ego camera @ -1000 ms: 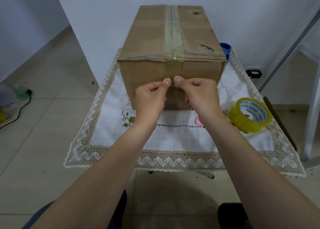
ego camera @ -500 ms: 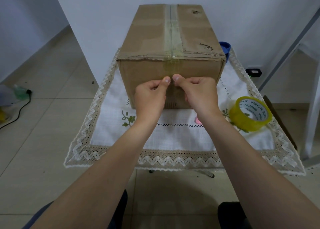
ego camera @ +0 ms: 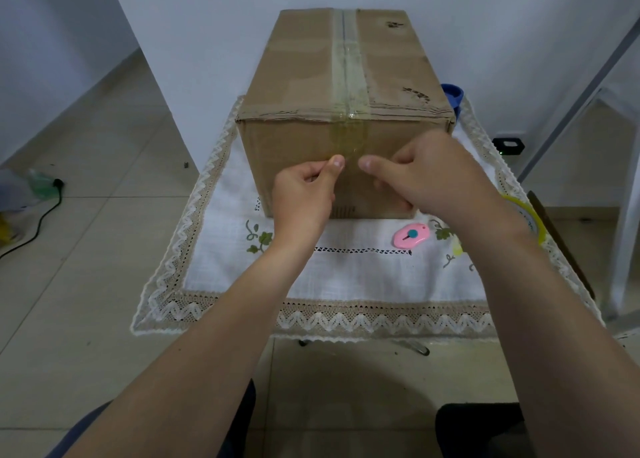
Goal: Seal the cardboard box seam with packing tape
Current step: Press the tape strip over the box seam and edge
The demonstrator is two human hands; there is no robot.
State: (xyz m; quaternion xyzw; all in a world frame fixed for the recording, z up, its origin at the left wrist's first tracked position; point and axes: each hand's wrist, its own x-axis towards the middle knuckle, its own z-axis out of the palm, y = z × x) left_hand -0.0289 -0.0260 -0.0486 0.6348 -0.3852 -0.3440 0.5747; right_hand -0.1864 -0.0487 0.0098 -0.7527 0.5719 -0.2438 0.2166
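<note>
White lace-edged cloth [ego camera: 346, 277], cardboard box [ego camera: 291, 152] on it. Left hand [ego camera: 301, 201], right hand [ego camera: 436, 177] at box front, fingers [ego camera: 408, 158] curled, thumbs flanking tape strip [ego camera: 348, 135] end (pinching? cannot tell).

forearms [ego camera: 221, 336] bare to frame edge; dark trousers [ego camera: 479, 430] at knees.

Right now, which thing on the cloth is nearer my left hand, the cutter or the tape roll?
The pink cutter, lying between your forearms; the yellow tape roll sits beyond your right wrist, partly hidden.
</note>
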